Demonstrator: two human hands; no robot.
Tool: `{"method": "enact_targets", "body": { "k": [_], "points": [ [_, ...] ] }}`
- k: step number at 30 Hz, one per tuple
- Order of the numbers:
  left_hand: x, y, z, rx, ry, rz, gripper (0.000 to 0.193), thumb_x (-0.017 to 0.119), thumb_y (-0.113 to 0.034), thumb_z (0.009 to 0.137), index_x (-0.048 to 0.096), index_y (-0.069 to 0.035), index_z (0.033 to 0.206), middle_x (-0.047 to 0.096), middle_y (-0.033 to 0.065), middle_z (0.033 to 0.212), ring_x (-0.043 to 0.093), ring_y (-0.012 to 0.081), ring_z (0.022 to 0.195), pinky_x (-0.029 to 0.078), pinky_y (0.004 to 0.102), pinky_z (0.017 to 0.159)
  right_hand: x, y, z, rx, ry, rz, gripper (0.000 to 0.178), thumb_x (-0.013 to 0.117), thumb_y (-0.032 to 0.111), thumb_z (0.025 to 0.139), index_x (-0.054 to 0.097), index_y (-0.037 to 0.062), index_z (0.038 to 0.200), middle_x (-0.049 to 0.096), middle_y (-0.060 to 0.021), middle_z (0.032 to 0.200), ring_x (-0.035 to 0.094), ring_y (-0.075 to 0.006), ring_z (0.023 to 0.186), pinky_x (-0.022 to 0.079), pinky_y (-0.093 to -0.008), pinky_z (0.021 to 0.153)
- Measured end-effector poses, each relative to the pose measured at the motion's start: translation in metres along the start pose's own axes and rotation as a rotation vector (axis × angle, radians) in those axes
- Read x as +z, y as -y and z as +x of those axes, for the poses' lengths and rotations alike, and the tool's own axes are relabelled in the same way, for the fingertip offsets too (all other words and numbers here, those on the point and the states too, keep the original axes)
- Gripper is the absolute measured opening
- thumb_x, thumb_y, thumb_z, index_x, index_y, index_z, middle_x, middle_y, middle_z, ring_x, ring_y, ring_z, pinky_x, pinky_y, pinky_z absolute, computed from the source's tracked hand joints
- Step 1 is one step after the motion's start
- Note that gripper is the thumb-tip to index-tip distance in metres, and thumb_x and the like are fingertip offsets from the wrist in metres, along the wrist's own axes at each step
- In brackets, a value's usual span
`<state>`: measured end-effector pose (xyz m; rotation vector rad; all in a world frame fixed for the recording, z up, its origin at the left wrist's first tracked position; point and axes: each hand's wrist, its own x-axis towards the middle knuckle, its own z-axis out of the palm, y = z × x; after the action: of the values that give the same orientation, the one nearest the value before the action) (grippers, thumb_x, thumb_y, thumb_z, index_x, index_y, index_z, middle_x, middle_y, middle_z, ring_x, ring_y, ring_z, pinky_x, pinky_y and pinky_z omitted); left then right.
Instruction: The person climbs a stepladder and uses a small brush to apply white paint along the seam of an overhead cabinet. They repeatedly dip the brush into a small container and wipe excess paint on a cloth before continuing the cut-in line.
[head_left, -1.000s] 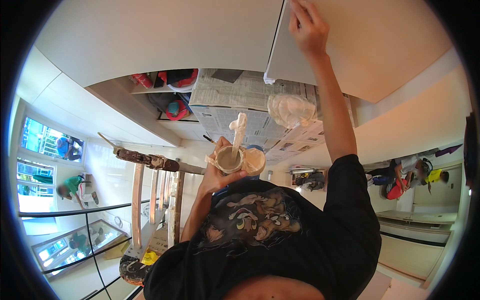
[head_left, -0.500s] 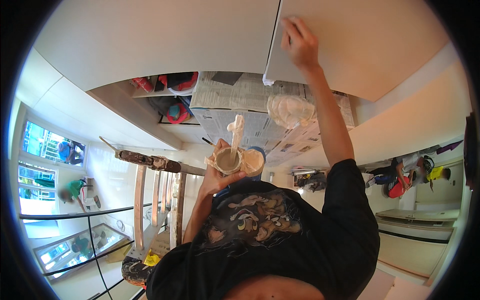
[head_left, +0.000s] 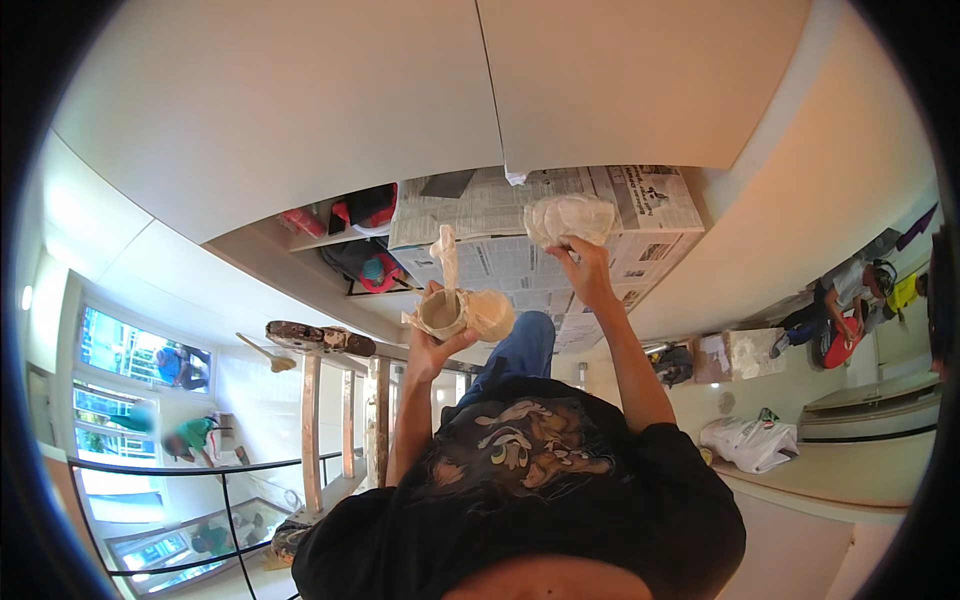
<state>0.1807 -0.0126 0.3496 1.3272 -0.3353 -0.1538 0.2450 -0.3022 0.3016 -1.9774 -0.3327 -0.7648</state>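
A: Left hand, condition?

B: Clamped on a pale cup, thumb along the near side, fingertips showing past the far rim. The cup is held clear of the newspaper covering, off its near side, toward its left part.

A: Contents of the cup?

B: One coated stick, thickly smeared, rising out of the mouth toward the newspaper covering. A pale round piece sits against the cup's right side (whether it is attached cannot be told).

A: Right hand?

B: At the near edge of a crumpled pale bundle, which lies on the newspaper covering. Thumb and fingers reach that edge; whether they are pinched together on it or merely touching, I cannot tell.

A: Surroundings, taken from the newspaper covering?

B: On it, toward the far left, lies a dark flat sheet. Just left of it is an open shelf bearing red and dark articles. Off its near left side stands a smeared wooden frame. Above its far edge hang two pale panels with a dark seam between. Well apart, to its near right, rests a white plastic bag.
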Motion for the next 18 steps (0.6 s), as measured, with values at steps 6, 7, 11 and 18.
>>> {"method": "enact_targets", "body": {
  "k": [6, 7, 11, 18],
  "points": [
    [0.010, -0.003, -0.009, 0.033, 0.017, 0.054, 0.051, 0.084, -0.009, 0.079, 0.051, -0.005, 0.117, 0.058, 0.0013, 0.105, 0.057, 0.0118, 0.099, 0.049, 0.0286, 0.088, -0.009, 0.008, -0.022, 0.018, 0.018, 0.080, 0.008, 0.069, 0.002, 0.092, 0.070, -0.0041, 0.096, 0.076, -0.0159, 0.086, 0.075, -0.0247, 0.075, 0.055, -0.0316, 0.067],
    [0.013, -0.003, -0.012, 0.033, 0.026, 0.049, 0.051, 0.084, -0.009, 0.079, 0.051, -0.005, 0.118, 0.059, 0.0013, 0.105, 0.058, 0.0118, 0.100, 0.049, 0.0289, 0.089, -0.009, 0.012, -0.022, 0.016, 0.024, 0.095, 0.008, 0.068, 0.003, 0.093, 0.070, -0.0045, 0.095, 0.076, -0.0156, 0.085, 0.075, -0.0242, 0.074, 0.055, -0.0315, 0.066],
    [0.021, -0.004, -0.013, 0.072, 0.101, 0.065, 0.052, 0.085, -0.012, 0.080, 0.053, -0.005, 0.120, 0.061, 0.0020, 0.109, 0.059, 0.0126, 0.104, 0.048, 0.0294, 0.092, -0.008, 0.027, -0.019, 0.068, 0.108, 0.223, 0.013, 0.067, 0.006, 0.097, 0.069, -0.0062, 0.093, 0.074, -0.0118, 0.078, 0.071, -0.0165, 0.070, 0.056, -0.0283, 0.068],
    [0.026, -0.005, -0.015, 0.079, 0.133, 0.026, 0.065, 0.087, -0.016, 0.080, 0.051, -0.001, 0.132, 0.062, 0.0055, 0.117, 0.060, 0.0169, 0.110, 0.048, 0.0330, 0.098, -0.014, 0.044, -0.025, 0.072, 0.170, 0.236, 0.018, 0.071, 0.011, 0.095, 0.068, -0.0042, 0.088, 0.069, -0.0095, 0.070, 0.066, -0.0124, 0.062, 0.051, -0.0261, 0.058]
  ]
}}
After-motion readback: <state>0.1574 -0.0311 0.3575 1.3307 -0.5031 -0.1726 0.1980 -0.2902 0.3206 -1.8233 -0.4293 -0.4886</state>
